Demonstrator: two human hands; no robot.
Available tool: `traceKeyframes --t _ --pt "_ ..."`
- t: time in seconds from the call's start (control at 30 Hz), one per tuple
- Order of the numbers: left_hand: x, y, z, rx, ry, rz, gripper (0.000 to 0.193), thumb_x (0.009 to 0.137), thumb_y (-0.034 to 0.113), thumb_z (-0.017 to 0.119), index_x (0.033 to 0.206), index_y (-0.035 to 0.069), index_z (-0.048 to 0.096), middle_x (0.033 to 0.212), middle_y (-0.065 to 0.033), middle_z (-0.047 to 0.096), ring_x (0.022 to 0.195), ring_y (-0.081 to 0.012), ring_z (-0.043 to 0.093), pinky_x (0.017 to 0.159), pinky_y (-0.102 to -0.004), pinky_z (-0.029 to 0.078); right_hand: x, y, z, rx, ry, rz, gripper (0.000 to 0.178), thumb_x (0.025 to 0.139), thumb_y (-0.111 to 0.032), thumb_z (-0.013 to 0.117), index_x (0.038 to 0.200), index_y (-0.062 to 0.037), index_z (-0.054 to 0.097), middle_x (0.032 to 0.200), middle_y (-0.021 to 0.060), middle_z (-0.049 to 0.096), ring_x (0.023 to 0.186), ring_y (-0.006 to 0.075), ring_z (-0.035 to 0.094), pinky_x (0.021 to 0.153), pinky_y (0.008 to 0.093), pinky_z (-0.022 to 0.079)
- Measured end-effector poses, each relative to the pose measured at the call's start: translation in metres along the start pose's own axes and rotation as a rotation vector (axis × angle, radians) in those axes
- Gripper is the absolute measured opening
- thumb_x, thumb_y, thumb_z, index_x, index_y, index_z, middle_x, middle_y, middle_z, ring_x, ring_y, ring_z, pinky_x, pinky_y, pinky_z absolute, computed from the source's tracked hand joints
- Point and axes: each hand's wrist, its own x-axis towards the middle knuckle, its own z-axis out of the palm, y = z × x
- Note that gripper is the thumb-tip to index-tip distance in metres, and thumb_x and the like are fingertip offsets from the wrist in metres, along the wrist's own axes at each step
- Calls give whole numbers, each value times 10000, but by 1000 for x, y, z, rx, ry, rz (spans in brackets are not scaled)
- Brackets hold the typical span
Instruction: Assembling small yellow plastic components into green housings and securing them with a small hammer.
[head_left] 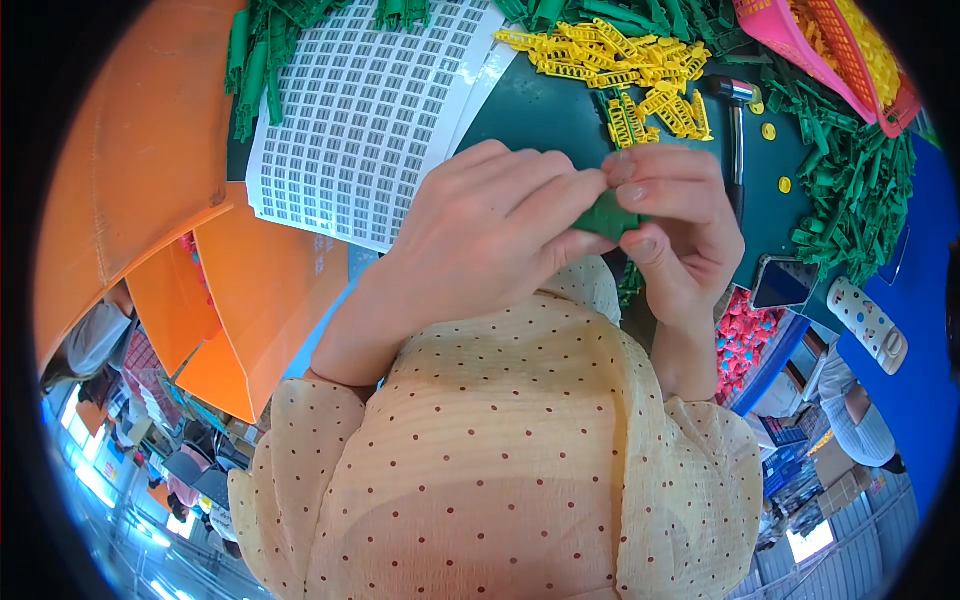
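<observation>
Fingertips [632, 192] of the left hand [480, 220] and the right hand [695, 215] are pressed together around a green piece [608, 216], just above and right of the frame's centre. The left hand pinches it between thumb and forefinger; the right hand, its fingers curled, grips it from the other side with thumb and fingertips. Much of the piece is hidden by the fingers, so its full shape cannot be told. Both hands are near the lower edge of the dark green table [515, 118], in front of a dotted shirt [490, 430].

At upper left, a label sheet [350, 140] lies near the left hand, with green parts [262, 75] overlapping its upper left edge. Yellow parts [610, 55] are heaped at top centre, beyond the fingers. To their right lies a hammer [738, 130], its head toward the top of the frame, with yellow caps [784, 185] just beside it. More green parts are piled at right, below a pink basket [790, 45] in the upper right corner. A phone [783, 283] lies right of the right hand, near a white case [866, 322]. At left stands an orange box [250, 290]
</observation>
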Motion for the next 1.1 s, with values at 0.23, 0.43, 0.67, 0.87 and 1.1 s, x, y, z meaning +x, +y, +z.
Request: traceKeyframes --t 0.23,0.43,0.67,0.87,1.1 --pt "-9 -11 -4 -257 116 -205 433 648 54 817 1050 21 660 876 -90 671 754 -179 608 627 -267 458 -2 -4 -2 262 243 122 255 820 -38 680 1054 22 598 1075 151 586 997 242 582 855 341 484" --pt "-10 -7 -1 -361 169 -129 411 637 0 820 1015 7 661 891 -76 672 735 -140 582 617 -234 436 -3 -9 -2 -114 92 137 286 726 -40 762 984 -1 644 978 123 657 862 225 611 729 294 494" --pt "-13 1 10 -534 288 -190 333 664 33 830 957 37 672 818 -45 629 686 -116 586 576 -208 478 -9 -1 8 -6 122 147 232 804 -95 727 995 -1 636 963 97 648 853 194 601 726 268 475" --pt "-9 -6 13 -625 274 -231 386 672 117 840 992 8 653 876 -51 605 754 -131 573 669 -226 469 -23 -2 23 804 79 644 312 959 -262 563 1116 6 540 1004 77 629 857 130 609 730 257 493" --pt "-13 -16 22 -1108 155 -457 340 732 23 776 1043 -3 641 932 -65 607 771 -130 603 681 -250 498 -14 -9 19 1045 -65 799 362 1001 -336 446 1109 -3 535 860 135 647 694 193 659 616 275 531"
